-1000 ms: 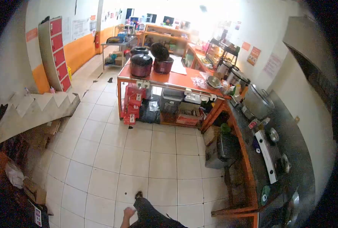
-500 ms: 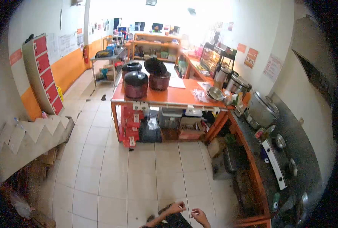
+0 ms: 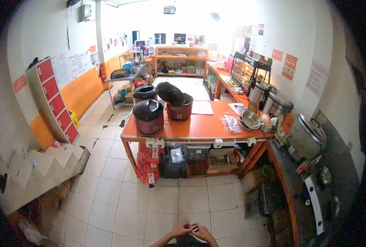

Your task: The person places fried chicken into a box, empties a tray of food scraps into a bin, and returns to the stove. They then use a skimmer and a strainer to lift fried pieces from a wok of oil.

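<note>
At the bottom of the head view, my left hand (image 3: 180, 230) and my right hand (image 3: 201, 233) meet in front of my body. The fingers of both are curled and pressed together at the tips. A small dark spot shows between the fingers, too small to name. Ahead stands an orange-topped table (image 3: 207, 131). It bears a dark red pot with a black lid (image 3: 149, 119), a second red pot (image 3: 180, 111) whose black lid (image 3: 170, 93) sits tilted on it, and a third dark pot (image 3: 145, 94) behind. Neither hand touches them.
A dark counter (image 3: 288, 168) on the right carries a large steel cooker (image 3: 307, 136) and a stove (image 3: 314, 203). Metal bowls (image 3: 251, 119) sit at the table's right end. Red lockers (image 3: 55, 99) and a stepped ledge (image 3: 47, 164) line the left. Tiled floor (image 3: 158, 201) lies between.
My hands have come together from slightly apart. The view has tilted up and shifted, so the table sits lower and appears nearer.
</note>
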`<action>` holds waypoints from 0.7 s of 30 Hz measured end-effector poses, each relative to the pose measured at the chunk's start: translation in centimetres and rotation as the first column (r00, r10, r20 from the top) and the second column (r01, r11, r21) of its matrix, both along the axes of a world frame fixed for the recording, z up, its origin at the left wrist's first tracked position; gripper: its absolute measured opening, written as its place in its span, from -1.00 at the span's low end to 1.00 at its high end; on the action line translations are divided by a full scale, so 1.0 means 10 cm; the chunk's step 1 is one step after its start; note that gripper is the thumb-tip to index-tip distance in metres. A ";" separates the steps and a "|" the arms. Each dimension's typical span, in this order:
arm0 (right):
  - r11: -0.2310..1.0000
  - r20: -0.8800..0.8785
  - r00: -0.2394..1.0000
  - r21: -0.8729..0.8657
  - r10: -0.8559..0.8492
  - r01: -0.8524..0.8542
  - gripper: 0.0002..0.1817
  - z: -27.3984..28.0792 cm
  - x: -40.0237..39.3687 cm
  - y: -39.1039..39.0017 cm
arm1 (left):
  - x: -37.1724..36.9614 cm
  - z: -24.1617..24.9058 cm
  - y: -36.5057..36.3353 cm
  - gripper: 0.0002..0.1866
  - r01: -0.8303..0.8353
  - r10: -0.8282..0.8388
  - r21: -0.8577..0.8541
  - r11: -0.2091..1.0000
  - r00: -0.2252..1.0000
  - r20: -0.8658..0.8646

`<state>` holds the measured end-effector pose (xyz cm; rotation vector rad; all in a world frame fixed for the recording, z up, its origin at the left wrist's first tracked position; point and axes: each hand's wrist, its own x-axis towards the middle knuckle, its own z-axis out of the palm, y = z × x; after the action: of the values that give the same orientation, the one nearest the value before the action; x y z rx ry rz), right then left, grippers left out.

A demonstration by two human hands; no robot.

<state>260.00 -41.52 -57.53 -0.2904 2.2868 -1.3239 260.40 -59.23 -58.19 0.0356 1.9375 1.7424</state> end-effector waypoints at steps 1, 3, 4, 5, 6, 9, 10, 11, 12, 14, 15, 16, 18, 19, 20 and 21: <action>0.999 -0.007 1.000 0.031 0.009 -0.009 -0.53 0.14 -0.15 -0.06 | -0.14 0.10 -0.03 -0.65 -0.034 0.035 0.054 0.998 0.999 -0.007; 0.999 0.017 0.999 -0.018 -0.042 0.042 -0.53 0.35 -0.52 -0.08 | -0.50 0.12 -0.04 -0.65 -0.031 0.026 0.067 0.997 0.997 0.068; 0.997 0.008 0.998 -0.041 -0.059 0.059 -0.53 0.40 -0.68 -0.08 | -0.69 -0.01 -0.05 -0.65 -0.038 0.034 0.085 0.996 0.998 0.052; 0.995 -0.004 0.997 -0.061 -0.078 0.077 -0.52 0.43 -0.85 -0.08 | -0.89 -0.14 -0.05 -0.65 -0.044 0.040 0.106 0.993 0.999 0.033; 0.995 0.015 0.997 -0.065 -0.073 0.073 -0.53 0.45 -0.98 -0.09 | -1.06 -0.18 -0.03 -0.64 -0.041 0.041 0.004 0.999 0.999 0.006; 0.996 -0.058 0.998 -0.086 -0.003 -0.002 -0.54 0.35 -1.34 -0.08 | -1.36 -0.29 0.01 -0.63 -0.110 0.092 0.104 0.988 0.982 0.168; 0.997 -0.037 0.999 -0.077 -0.018 0.015 -0.59 0.29 -1.44 -0.11 | -1.43 -0.34 0.02 -0.62 -0.171 0.163 0.068 0.983 0.981 0.103; 0.995 -0.044 0.999 -0.097 -0.011 0.007 -0.60 0.22 -1.53 -0.16 | -1.48 -0.39 -0.05 -0.61 -0.156 0.144 0.069 0.985 0.978 0.150; 0.994 -0.049 0.999 -0.112 -0.005 -0.001 -0.60 0.23 -1.64 -0.23 | -1.58 0.02 -0.15 -0.61 -0.141 0.123 0.077 0.987 0.972 0.200; 0.992 -0.018 1.000 -0.123 0.014 -0.016 -0.60 0.34 -1.84 -0.34 | -1.72 0.16 -0.32 -0.60 -0.142 0.100 0.140 0.980 0.958 0.267; 0.991 0.020 1.000 -0.135 0.023 -0.020 -0.60 0.41 -1.93 -0.48 | -1.76 0.06 -0.44 -0.60 -0.156 0.101 0.179 0.971 0.954 0.284; 0.988 0.053 0.998 -0.155 0.032 -0.023 -0.60 0.44 -1.98 -0.62 | -1.77 0.03 -0.53 -0.65 -0.204 0.148 0.137 0.969 0.929 0.339; 0.985 -0.004 0.999 -0.167 0.032 -0.032 -0.58 0.37 -2.12 -0.93 | -1.97 0.02 -0.84 -0.73 -0.278 0.243 0.031 0.960 0.882 0.403; 0.984 -0.042 0.999 -0.174 0.026 -0.033 -0.57 0.32 -2.21 -1.09 | -2.07 -0.03 -1.00 -0.74 -0.315 0.252 0.076 0.946 0.864 0.435; 0.992 -0.029 0.999 -0.126 0.014 -0.018 -0.57 0.28 -2.26 -1.23 | -2.15 -0.09 -1.15 -0.76 -0.352 0.260 0.125 0.928 0.850 0.459; 0.993 -0.046 0.999 -0.116 0.024 -0.030 -0.57 0.23 -2.33 -1.38 | -2.21 -0.25 -1.31 -0.78 -0.391 0.267 0.177 0.903 0.835 0.482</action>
<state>236.65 -55.34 -55.27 -0.3926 2.2378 -1.4534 238.25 -72.37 -60.64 -0.5941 1.4168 2.0077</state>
